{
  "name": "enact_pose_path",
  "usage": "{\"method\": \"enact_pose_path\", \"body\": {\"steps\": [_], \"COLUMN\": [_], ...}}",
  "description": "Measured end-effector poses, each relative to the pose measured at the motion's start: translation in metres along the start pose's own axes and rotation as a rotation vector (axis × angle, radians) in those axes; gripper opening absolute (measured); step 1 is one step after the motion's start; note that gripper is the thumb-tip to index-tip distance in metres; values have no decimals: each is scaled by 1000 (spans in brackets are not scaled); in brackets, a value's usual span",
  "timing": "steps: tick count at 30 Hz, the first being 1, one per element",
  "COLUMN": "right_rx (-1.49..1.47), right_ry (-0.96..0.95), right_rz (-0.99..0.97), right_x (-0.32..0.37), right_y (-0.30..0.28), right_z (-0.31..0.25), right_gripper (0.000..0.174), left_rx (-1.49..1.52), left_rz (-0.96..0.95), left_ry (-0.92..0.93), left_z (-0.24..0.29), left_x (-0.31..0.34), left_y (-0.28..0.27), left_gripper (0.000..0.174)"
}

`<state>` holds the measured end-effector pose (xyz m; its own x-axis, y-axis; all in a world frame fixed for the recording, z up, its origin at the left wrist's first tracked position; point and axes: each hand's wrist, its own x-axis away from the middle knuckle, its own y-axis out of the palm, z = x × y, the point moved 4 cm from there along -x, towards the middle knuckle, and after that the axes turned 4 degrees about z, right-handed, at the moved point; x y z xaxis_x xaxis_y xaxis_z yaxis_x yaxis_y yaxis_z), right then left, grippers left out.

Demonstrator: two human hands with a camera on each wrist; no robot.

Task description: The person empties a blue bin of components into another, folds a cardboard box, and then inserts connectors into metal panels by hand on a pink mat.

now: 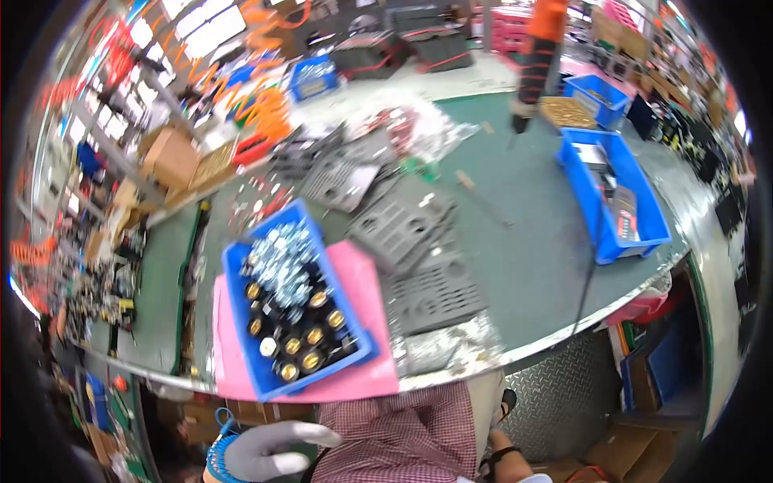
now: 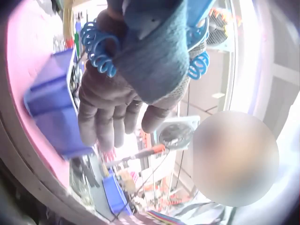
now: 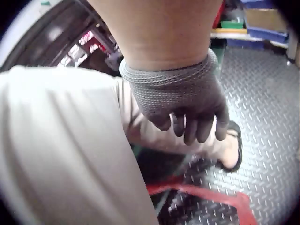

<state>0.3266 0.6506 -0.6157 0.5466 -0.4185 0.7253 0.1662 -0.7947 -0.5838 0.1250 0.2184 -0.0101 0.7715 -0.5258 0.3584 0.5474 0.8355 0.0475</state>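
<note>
My left hand, in a grey glove with a blue coiled cord at the wrist, is below the table's front edge, beside the checked cloth over my lap. Its fingers are extended and nothing is in them, as the left wrist view of the hand also shows. The nearest container is a blue bin on a pink sheet, holding black parts with brass-coloured centres and a heap of shiny silvery pieces. My right hand, gloved too, hangs with loose fingers beside my leg, holding nothing.
Grey slotted plastic panels lie stacked mid-table. A second blue bin with boxed items stands at the right. An orange-and-black power screwdriver hangs above the table. The floor below is metal tread plate.
</note>
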Motion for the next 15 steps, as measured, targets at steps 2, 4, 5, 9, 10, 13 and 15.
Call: {"method": "enact_pose_path", "body": {"steps": [2, 4, 5, 9, 10, 13, 15], "right_rx": [47, 249, 363, 313, 231, 28, 199], "right_ry": [58, 49, -53, -279, -400, -639, -766], "right_rz": [36, -84, -229, -421, -427, -273, 55], "right_x": [21, 24, 41, 203, 229, 296, 289], "right_y": [-40, -81, -105, -214, -231, -267, -283], "right_z": [-81, -95, -120, -320, -353, -464, -516], "right_gripper": [55, 63, 63, 49, 45, 38, 36], "left_rx": [167, 55, 49, 69, 69, 165, 144], "left_rz": [275, 546, 604, 785, 811, 714, 648], "left_ry": [-54, 176, 254, 387, 386, 390, 379], "left_z": [-28, -32, -41, -66, -70, -85, -85], "left_x": [49, 78, 91, 97, 90, 63, 51], "left_y": [-30, -58, -79, -154, -162, -170, -166], "left_gripper": [50, 49, 49, 42, 41, 38, 35]}}
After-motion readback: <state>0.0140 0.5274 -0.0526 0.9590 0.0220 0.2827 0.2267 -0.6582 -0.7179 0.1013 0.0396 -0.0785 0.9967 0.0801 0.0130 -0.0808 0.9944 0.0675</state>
